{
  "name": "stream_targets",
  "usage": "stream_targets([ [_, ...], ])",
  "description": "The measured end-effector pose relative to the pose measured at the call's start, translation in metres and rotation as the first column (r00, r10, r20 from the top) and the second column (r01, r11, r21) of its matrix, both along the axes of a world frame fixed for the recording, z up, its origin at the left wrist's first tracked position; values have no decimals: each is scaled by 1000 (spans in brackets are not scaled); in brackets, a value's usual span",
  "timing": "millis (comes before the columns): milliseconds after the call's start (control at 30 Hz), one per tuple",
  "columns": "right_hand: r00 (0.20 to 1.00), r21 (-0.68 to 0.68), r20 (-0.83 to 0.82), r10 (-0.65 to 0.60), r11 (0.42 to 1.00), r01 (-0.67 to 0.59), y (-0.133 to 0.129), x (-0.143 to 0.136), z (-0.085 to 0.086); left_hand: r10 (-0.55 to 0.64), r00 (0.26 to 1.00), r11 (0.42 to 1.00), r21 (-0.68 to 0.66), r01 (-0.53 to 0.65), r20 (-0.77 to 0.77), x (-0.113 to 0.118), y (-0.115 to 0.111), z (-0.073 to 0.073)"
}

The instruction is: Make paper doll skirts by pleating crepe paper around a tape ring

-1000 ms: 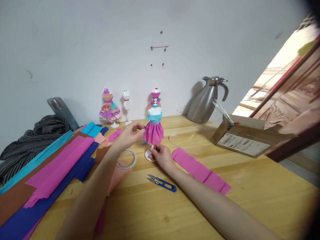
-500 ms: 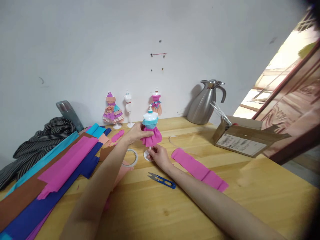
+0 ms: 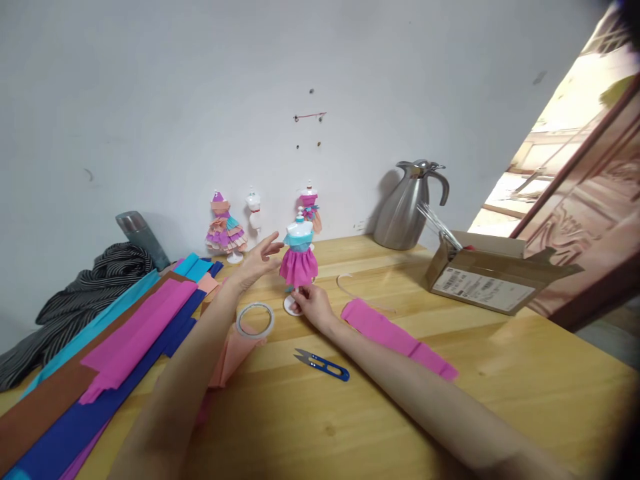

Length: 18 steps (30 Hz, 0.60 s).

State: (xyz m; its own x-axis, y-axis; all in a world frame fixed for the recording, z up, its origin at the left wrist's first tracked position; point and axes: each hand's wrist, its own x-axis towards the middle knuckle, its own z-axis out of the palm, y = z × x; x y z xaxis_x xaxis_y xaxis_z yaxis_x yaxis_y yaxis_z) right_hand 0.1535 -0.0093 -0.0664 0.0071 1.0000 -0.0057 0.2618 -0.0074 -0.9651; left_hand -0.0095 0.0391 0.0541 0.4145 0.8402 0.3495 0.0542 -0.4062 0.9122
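Observation:
A small white mannequin stands upright on the table, wearing a light blue crepe-paper top and a gathered magenta skirt. My right hand pinches its thin stand just below the skirt, close to the round white base. To the left of the skirt, my left hand is open with its fingers apart and holds nothing. A roll of tape lies below my left hand, partly over peach paper. Blue thread snips rest in front of my right wrist, and a magenta paper strip lies to the right.
Along the wall stand a mannequin in a ruffled dress, a bare one and a magenta-topped one. Paper sheets, a striped cloth and a bottle occupy the left. A steel jug and cardboard box stand right.
My left hand has let go of the skirt and moved slightly away to the left, its fingers opening. My right hand keeps its hold on the stand.

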Motion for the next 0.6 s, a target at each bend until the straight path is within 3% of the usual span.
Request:
stream_targets([
  [133,999,15,39,-13,1000,12,21,-3,10,222,972,975,-44,-219,78,-17,-8,-5],
  [267,995,57,92,-47,998,42,64,-8,32,400,903,916,-112,-386,161,-28,-16,-19],
  [433,980,85,162,-113,991,101,131,-12,56,462,862,884,-191,-427,210,-35,-21,-39],
  [600,948,101,257,-186,981,165,180,-14,45,456,862,882,-242,-404,224,-27,-16,-56],
])
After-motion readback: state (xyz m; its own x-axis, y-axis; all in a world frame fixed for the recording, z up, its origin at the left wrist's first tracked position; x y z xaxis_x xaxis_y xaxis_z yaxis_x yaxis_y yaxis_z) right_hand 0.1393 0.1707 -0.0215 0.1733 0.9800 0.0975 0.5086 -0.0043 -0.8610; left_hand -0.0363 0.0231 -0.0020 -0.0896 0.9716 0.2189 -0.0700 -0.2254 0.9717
